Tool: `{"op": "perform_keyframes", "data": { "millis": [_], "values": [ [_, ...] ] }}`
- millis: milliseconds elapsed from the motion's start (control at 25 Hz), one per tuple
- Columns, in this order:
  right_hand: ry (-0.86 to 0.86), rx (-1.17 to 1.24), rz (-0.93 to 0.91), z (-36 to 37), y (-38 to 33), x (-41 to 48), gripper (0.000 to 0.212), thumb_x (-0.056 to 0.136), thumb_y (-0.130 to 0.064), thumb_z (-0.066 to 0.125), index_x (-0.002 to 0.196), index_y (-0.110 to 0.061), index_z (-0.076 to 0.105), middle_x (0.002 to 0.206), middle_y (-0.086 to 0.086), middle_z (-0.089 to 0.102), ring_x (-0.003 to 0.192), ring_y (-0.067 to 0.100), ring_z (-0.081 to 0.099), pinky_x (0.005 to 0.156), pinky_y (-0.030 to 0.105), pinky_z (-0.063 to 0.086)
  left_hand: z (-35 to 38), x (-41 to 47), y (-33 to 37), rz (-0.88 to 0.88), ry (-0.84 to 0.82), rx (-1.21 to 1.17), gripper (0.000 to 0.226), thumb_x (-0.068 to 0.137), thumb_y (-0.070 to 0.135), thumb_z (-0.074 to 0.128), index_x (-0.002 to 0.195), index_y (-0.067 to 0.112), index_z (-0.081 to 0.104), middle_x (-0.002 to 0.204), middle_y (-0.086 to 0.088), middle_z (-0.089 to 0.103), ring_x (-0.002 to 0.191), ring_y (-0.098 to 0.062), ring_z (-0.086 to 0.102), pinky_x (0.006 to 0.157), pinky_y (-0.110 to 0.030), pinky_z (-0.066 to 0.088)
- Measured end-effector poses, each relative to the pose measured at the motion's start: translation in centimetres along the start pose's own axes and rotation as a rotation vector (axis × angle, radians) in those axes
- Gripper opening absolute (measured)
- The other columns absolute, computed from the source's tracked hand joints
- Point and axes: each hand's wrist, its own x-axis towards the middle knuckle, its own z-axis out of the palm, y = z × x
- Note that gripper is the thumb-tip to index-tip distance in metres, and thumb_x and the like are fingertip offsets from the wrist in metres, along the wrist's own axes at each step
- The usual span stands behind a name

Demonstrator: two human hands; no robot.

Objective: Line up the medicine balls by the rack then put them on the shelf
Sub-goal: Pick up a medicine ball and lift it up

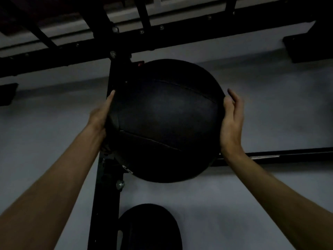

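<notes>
The medicine ball [165, 120] is matte black, seam-stitched

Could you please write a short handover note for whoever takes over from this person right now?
Left hand: pressed flat against the left side of the raised ball, visible fingers straight.
Right hand: flat against the ball's right side, fingers straight.
Things: the raised ball is held high beside the rack post, in front of a shelf rail. I cannot tell whether it rests on the rail. A lower ball sits by the same post.
Done: the lower ball looks to be in place.
Left: settle the raised ball on its shelf and let go. No other balls are in view.
</notes>
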Motion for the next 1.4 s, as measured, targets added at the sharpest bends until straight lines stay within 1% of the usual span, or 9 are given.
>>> {"op": "perform_keyframes", "data": {
  "millis": [160,240,360,560,760,880,1040,1160,1400],
  "values": [
    [-0.146,-0.073,-0.183,0.8,0.5,0.9,0.044,0.102,-0.044,0.047,0.140,-0.024,0.054,0.141,-0.003,0.056,0.131,0.004,0.051,0.110,0.025,0.042,-0.5,2.4,-0.9,0.015,0.078,-0.048,0.040,0.094,0.035,0.067,0.116,0.002,0.067,0.108,-0.006,0.070,0.074,-0.015,0.062,0.080,-0.029,0.051],
    [-0.190,-0.103,-0.101,1.9,0.6,2.5,0.041,0.096,-0.053,0.053,0.130,-0.031,0.060,0.132,-0.006,0.063,0.124,0.004,0.057,0.108,0.030,0.046,-0.7,2.4,-1.0,0.063,0.177,-0.066,0.014,0.096,0.022,0.065,0.089,0.010,0.068,0.081,0.002,0.071,0.073,-0.016,0.060,0.076,-0.028,0.050],
    [-0.186,-0.136,0.019,4.1,0.9,5.1,0.037,0.088,-0.058,0.059,0.116,-0.035,0.067,0.117,-0.010,0.070,0.112,0.004,0.064,0.105,0.035,0.050,-0.9,1.7,-0.7,0.439,0.339,0.090,0.023,0.095,0.015,0.063,0.073,0.016,0.063,0.067,0.007,0.065,0.068,-0.006,0.056,0.074,-0.025,0.047],
    [-0.247,-0.147,0.173,6.4,1.8,8.4,0.035,0.093,-0.047,0.066,0.114,-0.020,0.075,0.109,-0.005,0.074,0.105,0.009,0.069,0.103,0.037,0.052,0.9,-3.5,-1.5,0.856,0.028,0.476,0.051,0.095,0.051,0.059,0.136,0.020,0.057,0.135,-0.001,0.057,0.127,-0.005,0.051,0.109,-0.030,0.041],
    [-0.204,-0.141,0.164,6.6,2.7,8.7,0.030,0.089,-0.054,0.066,0.095,-0.026,0.077,0.096,-0.010,0.076,0.096,0.007,0.070,0.098,0.038,0.055,0.6,-5.3,-1.8,0.763,-0.047,0.698,0.093,0.074,0.085,0.055,0.152,0.050,0.022,0.164,0.008,0.016,0.151,-0.015,0.020,0.119,-0.055,0.028],
    [-0.081,-0.193,0.020,6.0,2.1,6.6,0.030,0.100,-0.042,0.054,0.113,-0.019,0.068,0.106,-0.003,0.067,0.101,0.009,0.061,0.101,0.043,0.050,1.1,-4.2,-1.4,0.722,-0.071,0.668,0.092,0.072,0.086,0.057,0.151,0.050,0.025,0.162,0.006,0.022,0.148,-0.017,0.029,0.117,-0.054,0.034],
    [-0.216,-0.403,-0.288,5.1,3.2,-2.7,0.068,0.097,-0.059,0.046,0.154,-0.025,0.033,0.159,0.007,0.031,0.149,0.021,0.027,0.123,0.050,0.023,2.2,-1.0,-0.6,0.614,-0.044,0.683,0.090,0.066,0.092,0.055,0.145,0.053,0.035,0.157,0.004,0.034,0.144,-0.017,0.037,0.116,-0.050,0.036],
    [-0.332,-0.617,-0.240,5.1,4.3,-5.6,0.089,0.089,-0.077,0.038,0.160,-0.036,0.003,0.169,-0.001,-0.006,0.156,0.019,-0.007,0.123,0.061,0.010,3.9,1.0,-0.4,0.536,0.035,0.685,0.082,0.067,0.094,0.048,0.137,0.051,0.046,0.146,-0.002,0.043,0.137,-0.024,0.042,0.113,-0.053,0.037],
    [-0.394,-0.785,-0.044,6.3,4.4,-2.3,0.086,0.091,-0.077,0.031,0.157,-0.042,-0.012,0.169,0.000,-0.014,0.155,0.023,-0.011,0.122,0.063,0.011,5.0,-4.4,-7.0,0.765,0.092,0.925,0.062,0.102,0.055,0.040,0.158,0.031,0.024,0.165,-0.013,0.014,0.154,-0.030,0.009,0.124,-0.052,0.015]
  ]
}}
